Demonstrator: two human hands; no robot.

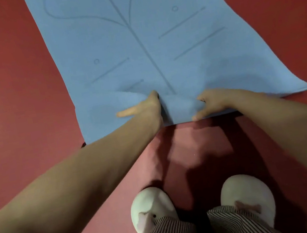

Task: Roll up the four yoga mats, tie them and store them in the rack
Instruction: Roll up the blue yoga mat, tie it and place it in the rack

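Observation:
A light blue yoga mat (pixel 135 43) with dark alignment lines lies unrolled on the red floor and stretches away from me. At its near edge the fabric puckers between my hands. My left hand (pixel 144 107) rests on the mat near the centre line, thumb stretched out to the left, fingers curled into the bunched material. My right hand (pixel 212 101) sits just to the right, its fingers curled on the mat and its thumb at the very edge. The rack and other mats are out of view.
A paler pink strip (pixel 192 146) of floor or mat runs from the blue mat's edge back under my white slippers (pixel 151 209) and striped trousers. A small dark object (pixel 83 144) peeks out at the mat's near left corner. Red floor (pixel 3 81) surrounds everything.

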